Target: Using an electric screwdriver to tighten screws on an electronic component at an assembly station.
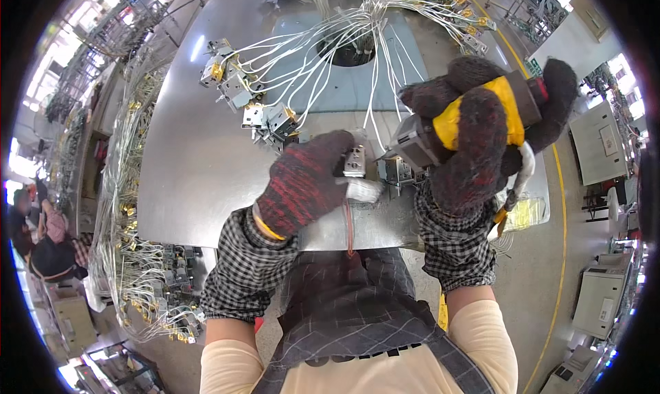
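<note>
My left hand [306,184], in a dark knit glove flecked with red, is closed on a small metal box [355,162] with holes in its face. A crumpled white piece [364,190] lies just below that box, by the fingers, and thin reddish wires [350,229] run down from there over the table edge. My right hand [474,147], gloved alike, grips a boxy grey-and-black handheld tool [416,141] wrapped in yellow tape. The tool's front end is near another small metal box [397,171]. A pale cord [526,171] hangs by that hand.
Many white wires [377,23] fan out across the metal table [185,188] from a hole in a blue-grey panel [405,50]. Metal boxes [275,119] sit at their ends. Wire bundles [124,270] hang at the left, where a person [55,250] is seen. Grey cabinets [601,291] stand at right.
</note>
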Demonstrator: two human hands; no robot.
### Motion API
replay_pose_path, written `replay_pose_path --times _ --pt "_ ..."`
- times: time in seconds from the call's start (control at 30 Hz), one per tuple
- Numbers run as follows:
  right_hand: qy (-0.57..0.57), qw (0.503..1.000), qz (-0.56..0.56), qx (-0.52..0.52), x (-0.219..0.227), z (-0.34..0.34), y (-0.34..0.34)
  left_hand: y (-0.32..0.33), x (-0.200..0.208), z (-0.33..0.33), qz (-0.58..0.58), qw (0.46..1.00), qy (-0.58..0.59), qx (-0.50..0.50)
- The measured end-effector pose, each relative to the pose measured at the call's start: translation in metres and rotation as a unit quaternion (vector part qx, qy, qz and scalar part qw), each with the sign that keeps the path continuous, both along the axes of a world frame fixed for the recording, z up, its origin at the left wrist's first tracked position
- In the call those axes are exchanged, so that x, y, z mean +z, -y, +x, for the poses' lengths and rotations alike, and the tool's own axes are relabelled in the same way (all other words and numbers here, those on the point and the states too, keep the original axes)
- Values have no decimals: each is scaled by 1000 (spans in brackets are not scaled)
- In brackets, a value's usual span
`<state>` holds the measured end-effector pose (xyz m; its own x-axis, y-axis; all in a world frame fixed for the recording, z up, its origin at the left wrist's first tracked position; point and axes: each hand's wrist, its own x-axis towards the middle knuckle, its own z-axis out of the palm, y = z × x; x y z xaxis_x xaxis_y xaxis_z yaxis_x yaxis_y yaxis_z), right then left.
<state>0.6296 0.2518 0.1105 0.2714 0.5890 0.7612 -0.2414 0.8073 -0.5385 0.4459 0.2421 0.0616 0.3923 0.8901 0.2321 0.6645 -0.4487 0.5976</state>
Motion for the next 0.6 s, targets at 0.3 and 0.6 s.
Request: replay_pose_path --times 0.3,0.6 --pt "-63 997 -52 -11 8 -30 16 3 15 3 -86 994 -59 -14" --pt "-257 904 -147 307 4 -17 21 -40 18 -78 285 900 -327 -35"
